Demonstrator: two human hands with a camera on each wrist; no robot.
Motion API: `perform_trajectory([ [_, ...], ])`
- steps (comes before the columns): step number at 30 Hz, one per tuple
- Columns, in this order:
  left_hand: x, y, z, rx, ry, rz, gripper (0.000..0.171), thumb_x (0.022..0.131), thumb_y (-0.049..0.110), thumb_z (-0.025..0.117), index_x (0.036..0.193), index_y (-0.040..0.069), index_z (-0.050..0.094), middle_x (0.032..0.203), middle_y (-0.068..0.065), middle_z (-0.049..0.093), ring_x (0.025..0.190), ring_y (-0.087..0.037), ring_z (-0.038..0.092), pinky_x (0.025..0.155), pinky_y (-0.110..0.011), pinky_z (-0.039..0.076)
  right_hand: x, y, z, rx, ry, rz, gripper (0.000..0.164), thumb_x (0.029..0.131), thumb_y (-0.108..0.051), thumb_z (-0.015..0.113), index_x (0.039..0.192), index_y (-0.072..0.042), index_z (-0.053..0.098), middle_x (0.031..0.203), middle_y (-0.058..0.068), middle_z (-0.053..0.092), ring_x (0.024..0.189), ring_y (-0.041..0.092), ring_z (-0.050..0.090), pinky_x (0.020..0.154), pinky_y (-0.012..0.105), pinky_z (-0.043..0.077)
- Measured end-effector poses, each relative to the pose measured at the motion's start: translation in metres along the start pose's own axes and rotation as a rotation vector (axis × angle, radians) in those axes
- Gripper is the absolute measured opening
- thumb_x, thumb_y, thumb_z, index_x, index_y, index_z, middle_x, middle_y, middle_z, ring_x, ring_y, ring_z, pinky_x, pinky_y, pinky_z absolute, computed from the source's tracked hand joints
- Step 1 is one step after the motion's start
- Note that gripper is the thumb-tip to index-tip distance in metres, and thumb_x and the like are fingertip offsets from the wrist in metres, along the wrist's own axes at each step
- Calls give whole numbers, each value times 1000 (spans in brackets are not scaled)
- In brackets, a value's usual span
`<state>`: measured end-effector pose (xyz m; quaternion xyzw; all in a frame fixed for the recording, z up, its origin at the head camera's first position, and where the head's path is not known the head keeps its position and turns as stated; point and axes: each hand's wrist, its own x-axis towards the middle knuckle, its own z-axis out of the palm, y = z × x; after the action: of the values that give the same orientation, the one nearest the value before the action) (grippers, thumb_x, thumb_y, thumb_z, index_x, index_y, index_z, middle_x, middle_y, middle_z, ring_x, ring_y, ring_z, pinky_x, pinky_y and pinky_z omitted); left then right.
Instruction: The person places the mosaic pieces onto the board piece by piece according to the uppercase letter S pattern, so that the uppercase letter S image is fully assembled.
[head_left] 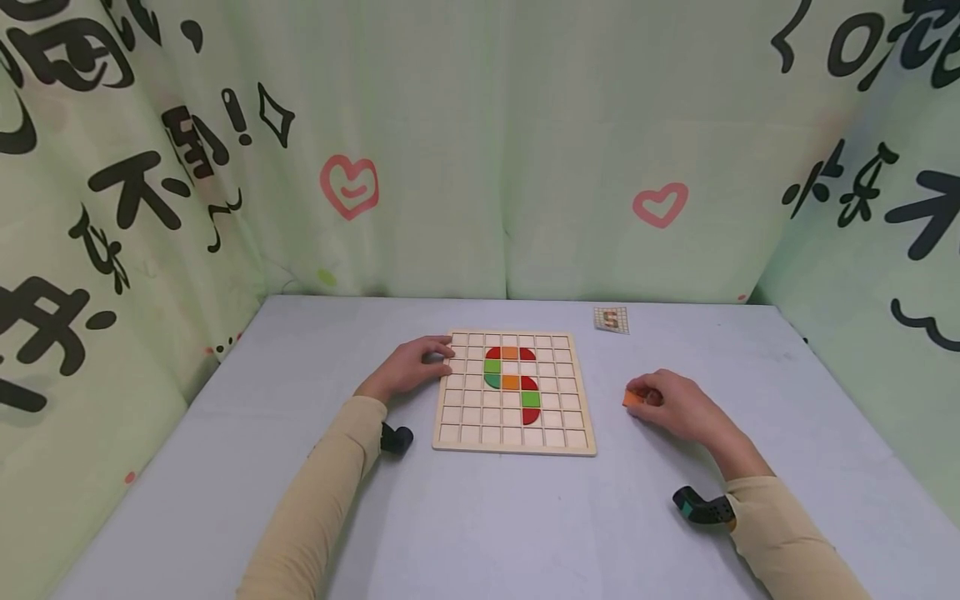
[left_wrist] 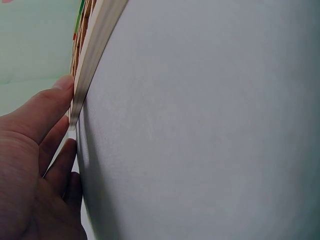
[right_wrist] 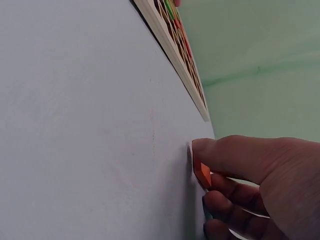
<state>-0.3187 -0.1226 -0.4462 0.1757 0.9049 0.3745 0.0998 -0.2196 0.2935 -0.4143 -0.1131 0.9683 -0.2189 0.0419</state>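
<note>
A square wooden grid board [head_left: 517, 451] lies flat on the table. Red, orange, green and teal pieces [head_left: 511, 353] sit in some of its cells, forming a shape like an S. At the board's left edge my left hand [head_left: 407, 367] rests with extended fingers; its thumb [left_wrist: 47, 102] touches the wooden rim. To the right of the board, my right hand [head_left: 678, 407] pinches a small orange block [right_wrist: 202, 172] between thumb and fingers, low over the table. Something teal [right_wrist: 207, 214] shows beside the lower fingers in the right wrist view; its shape is mostly hidden.
A small card [head_left: 611, 320] with a printed grid pattern lies beyond the board's far right corner. White cloth covers the table [head_left: 480, 533]. Pale green curtains [head_left: 450, 167] with hearts and black lettering stand behind it and at both sides.
</note>
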Motion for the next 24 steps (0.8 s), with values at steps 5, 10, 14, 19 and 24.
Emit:
perform_trajectory([
  [5,0,1,0,-2,-1,-1,33,95,23,69,126,9,68,156,-3,47,151,-27,32,126,-44,26,0,1,3,-3,16,-21,33,88,-13,74,116,4,69,99,12,65,84,21,54,71,33,49],
  [10,0,0,-1,4,-5,5,32,95,22,69,125,9,68,156,-4,47,151,-27,32,126,-43,26,2,-2,8,-5,53,-25,30,91,-15,72,116,2,70,105,14,67,91,24,59,80,43,55],
  [14,0,0,-2,7,-7,11,33,95,22,69,125,9,68,156,-4,47,151,-27,32,126,-42,26,4,-10,10,23,80,-58,28,92,-14,71,115,2,71,106,14,67,94,25,61,83,47,56],
  [19,-1,2,-3,14,-12,10,33,96,22,69,126,9,67,156,-3,46,151,-27,31,126,-43,26,8,-26,13,53,73,-111,24,92,-12,71,113,0,72,105,11,66,94,23,62,82,42,57],
  [24,-1,2,-2,17,-13,8,33,96,22,68,126,9,67,156,-3,46,151,-27,31,126,-43,25,11,-48,18,64,16,-142,25,92,-16,71,114,-4,72,106,7,65,95,19,61,80,33,56],
])
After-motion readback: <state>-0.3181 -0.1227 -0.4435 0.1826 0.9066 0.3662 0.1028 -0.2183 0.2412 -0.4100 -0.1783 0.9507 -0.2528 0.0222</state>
